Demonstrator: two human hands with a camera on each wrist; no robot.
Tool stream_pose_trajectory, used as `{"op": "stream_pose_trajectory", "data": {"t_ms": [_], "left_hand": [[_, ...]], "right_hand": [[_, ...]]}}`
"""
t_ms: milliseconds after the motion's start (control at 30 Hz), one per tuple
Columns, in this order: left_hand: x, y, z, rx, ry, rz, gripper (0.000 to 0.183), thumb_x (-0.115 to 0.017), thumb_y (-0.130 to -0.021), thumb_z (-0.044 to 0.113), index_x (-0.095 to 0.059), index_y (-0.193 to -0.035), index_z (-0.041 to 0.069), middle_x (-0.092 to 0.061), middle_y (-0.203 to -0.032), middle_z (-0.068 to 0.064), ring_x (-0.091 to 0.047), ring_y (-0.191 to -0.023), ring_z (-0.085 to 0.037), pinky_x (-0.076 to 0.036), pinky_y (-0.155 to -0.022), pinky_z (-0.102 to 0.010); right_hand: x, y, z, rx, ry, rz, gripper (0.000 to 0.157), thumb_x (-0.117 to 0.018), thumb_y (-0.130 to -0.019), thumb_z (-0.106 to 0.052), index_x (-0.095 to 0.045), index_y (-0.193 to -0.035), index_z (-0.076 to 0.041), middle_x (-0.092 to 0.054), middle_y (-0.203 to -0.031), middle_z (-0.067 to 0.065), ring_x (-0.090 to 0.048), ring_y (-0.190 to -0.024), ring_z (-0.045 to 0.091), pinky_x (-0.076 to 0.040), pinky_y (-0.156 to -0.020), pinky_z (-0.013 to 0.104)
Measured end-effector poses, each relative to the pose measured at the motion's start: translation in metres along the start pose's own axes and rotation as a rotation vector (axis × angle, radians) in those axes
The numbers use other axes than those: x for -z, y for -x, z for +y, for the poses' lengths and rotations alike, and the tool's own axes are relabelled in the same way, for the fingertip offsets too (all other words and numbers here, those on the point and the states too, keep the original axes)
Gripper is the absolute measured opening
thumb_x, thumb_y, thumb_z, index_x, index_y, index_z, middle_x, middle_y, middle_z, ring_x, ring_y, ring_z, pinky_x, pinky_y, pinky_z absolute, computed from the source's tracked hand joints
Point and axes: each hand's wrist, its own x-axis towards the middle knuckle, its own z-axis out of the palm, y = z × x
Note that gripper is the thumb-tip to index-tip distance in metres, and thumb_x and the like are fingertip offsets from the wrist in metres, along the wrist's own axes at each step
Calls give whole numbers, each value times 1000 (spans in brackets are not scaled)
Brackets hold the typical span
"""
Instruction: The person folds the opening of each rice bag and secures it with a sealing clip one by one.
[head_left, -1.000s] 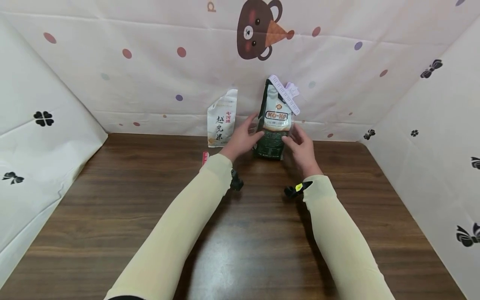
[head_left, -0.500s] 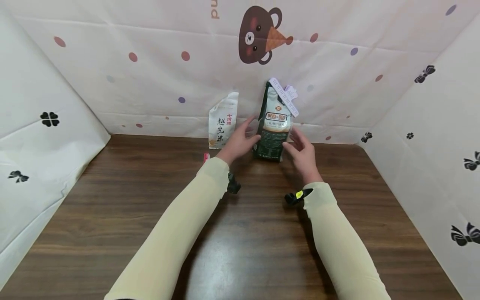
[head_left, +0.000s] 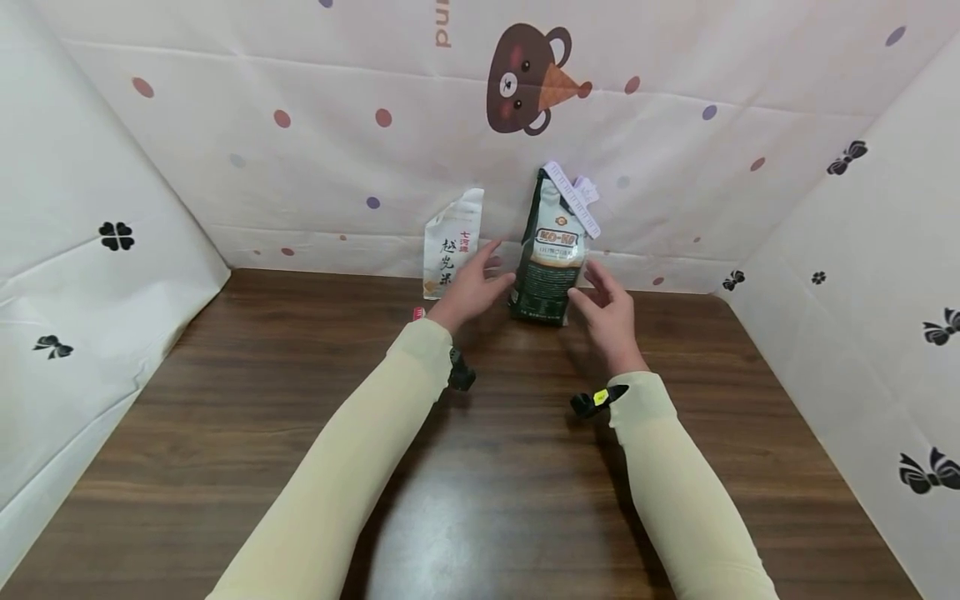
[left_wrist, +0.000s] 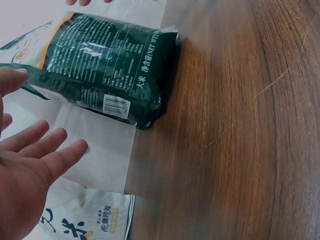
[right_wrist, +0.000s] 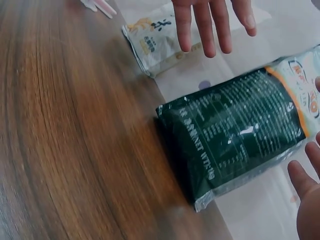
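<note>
A green and white bag of rice [head_left: 551,275] stands on the table against the back cloth, leaning slightly. A pale purple sealing clip [head_left: 572,200] sits slantwise across its top. To its left is my left hand [head_left: 472,287], fingers spread, apart from the bag. On the other side my right hand [head_left: 609,321] hovers close by, fingers loosely bent and holding nothing. In the left wrist view a gap shows between my left fingers [left_wrist: 65,150] and the green bag's side. A white paper rice bag [head_left: 448,237] stands behind my left hand, partly covered by it.
A small red and white item [head_left: 418,313] lies by my left wrist, mostly hidden by the sleeve. The brown wooden table [head_left: 510,467] stretches toward me. Printed white cloth [head_left: 330,158] rises at the back and on both sides.
Both hands have drawn away from the green bag, the left to the left and the right slightly outward. The bag stays standing. The head view has tilted up a little.
</note>
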Motion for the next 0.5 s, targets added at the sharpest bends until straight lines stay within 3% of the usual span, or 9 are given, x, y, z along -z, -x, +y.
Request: {"op": "stream_pose_trajectory", "data": {"t_ms": [167,500], "left_hand": [[4,4,0,12,0,4,71,-61,-95,34,-22,-154,26,-43,-151,-11,-45,-137,-24,-43,-107,-43],[13,10,-4,2,25,23,68,-60,-96,32,-25,-153,25,-46,-148,-11,-47,-135,-25,-45,-105,-41]], "right_hand": [[-6,3,-9,41,9,-12,61,-65,-93,-15,-39,-148,-9,-42,-150,18,-44,-133,41,-40,-109,42],[-25,2,-20,124,33,-51,55,-64,-93,-13,-43,-143,-2,-45,-147,18,-45,-134,31,-36,-111,48]]}}
